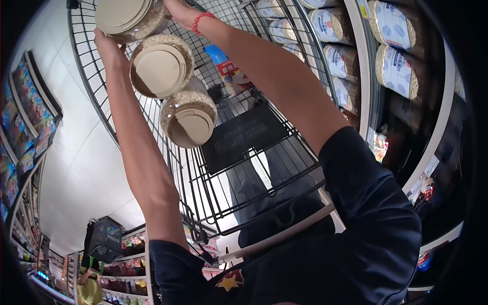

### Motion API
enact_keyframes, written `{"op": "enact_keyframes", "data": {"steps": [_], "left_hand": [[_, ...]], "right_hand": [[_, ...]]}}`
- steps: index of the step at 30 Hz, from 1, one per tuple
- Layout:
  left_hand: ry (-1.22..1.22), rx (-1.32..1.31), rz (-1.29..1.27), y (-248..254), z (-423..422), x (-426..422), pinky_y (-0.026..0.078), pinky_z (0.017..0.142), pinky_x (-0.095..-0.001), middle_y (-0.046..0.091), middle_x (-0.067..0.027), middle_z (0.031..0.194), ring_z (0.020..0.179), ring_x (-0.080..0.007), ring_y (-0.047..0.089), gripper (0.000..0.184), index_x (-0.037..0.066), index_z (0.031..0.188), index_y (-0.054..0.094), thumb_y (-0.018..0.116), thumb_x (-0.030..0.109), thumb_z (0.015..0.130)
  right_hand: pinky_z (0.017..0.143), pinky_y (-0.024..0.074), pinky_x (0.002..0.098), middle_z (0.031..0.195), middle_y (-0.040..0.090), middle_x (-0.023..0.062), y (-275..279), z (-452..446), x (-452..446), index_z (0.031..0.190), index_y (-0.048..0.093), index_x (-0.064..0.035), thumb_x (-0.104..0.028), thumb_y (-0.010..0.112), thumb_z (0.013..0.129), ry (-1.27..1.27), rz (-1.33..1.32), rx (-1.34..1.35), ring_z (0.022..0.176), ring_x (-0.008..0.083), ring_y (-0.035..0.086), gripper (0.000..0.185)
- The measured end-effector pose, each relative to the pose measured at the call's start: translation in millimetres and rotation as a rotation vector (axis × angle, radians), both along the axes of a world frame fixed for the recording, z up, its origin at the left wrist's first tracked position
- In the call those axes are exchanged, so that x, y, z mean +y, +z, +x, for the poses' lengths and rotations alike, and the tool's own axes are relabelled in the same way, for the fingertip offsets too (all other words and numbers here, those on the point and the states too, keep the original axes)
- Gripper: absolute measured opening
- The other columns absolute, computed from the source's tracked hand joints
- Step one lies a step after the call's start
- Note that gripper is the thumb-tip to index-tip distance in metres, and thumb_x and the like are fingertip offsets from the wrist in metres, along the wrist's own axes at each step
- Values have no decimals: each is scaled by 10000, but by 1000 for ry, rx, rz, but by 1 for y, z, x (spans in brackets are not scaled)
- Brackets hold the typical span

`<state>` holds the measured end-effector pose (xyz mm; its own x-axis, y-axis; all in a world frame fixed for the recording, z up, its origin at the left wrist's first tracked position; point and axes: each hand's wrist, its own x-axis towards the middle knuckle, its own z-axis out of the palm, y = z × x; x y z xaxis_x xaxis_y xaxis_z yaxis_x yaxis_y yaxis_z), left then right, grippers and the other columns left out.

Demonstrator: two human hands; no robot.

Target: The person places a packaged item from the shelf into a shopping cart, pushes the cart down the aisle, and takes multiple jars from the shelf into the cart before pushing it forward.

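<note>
Both of the person's hands are on a clear jar [127, 23] with a cream lid at the upper left of the frame: the left hand [105, 48] is spread against its left side, and the right hand [178, 14] grips its right side near the top edge, with part of its fingers hidden. The jar is seen over the far part of a black wire shopping cart [86, 71]; whether its base rests on the wire cannot be told. Just below it in the frame, a second jar [158, 71] with the same kind of lid lies lid toward the camera, and below that, slightly to the right, sits a third jar [190, 122]. Pale flakes show through the clear walls. To the right of the jars, near the upper middle, a red and blue bag [229, 73] stands in the cart, and nearer the camera is a black panel [246, 137]. A red bracelet [202, 22] circles the right wrist, and both arms come out of dark blue sleeves. The cart's handle [284, 232] crosses the lower middle. Along the right side, shelved jars [399, 71] with pale blue labels stand in rows. At the lower left, another person [90, 290] in yellow-green appears near a dark basket [107, 238].
</note>
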<state>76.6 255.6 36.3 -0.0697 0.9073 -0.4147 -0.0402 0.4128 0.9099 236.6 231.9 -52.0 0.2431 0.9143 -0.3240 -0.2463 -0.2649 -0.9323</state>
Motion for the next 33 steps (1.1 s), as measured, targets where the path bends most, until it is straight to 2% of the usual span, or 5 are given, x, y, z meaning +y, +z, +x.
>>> {"op": "enact_keyframes", "data": {"steps": [7,10,12,20,33], "left_hand": [[-172,435,343,15,3,-39,414,1120,-474,476,-279,1508,1348,-396,514,720,-20,1557,371,590,363,989],[-345,810,489,6,-8,-72,379,1157,-485,416,-306,1553,1409,-442,440,768,34,1584,361,627,390,958],[-363,975,490,15,-8,-97,356,1174,-505,402,-299,1570,1436,-445,404,709,100,1568,423,607,437,973],[-370,928,495,14,-26,-150,350,1172,-528,355,-299,1596,1450,-464,362,633,79,1534,476,555,440,1021],[-362,798,540,45,-29,-203,289,1213,-519,306,-348,1593,1481,-496,309,557,-19,1463,499,621,239,984]], "right_hand": [[1117,415,445,1409,621,186,13,29,-11,1557,442,-59,-738,315,1013,368,-102,-451,1288,338,577,880],[1113,432,405,1479,578,184,6,57,-57,1534,478,-68,-556,493,1053,451,-151,-113,1343,330,555,686],[1118,453,420,1420,616,121,-21,71,-98,1404,598,-105,-442,544,1035,648,-215,-875,1336,314,556,503],[1007,453,383,1191,656,57,-74,82,-239,1259,640,-126,-289,843,683,694,2,-1636,1192,216,588,632],[908,520,461,1028,748,96,22,108,-244,971,775,-184,-266,772,750,940,-46,-1194,999,316,692,236]]}}
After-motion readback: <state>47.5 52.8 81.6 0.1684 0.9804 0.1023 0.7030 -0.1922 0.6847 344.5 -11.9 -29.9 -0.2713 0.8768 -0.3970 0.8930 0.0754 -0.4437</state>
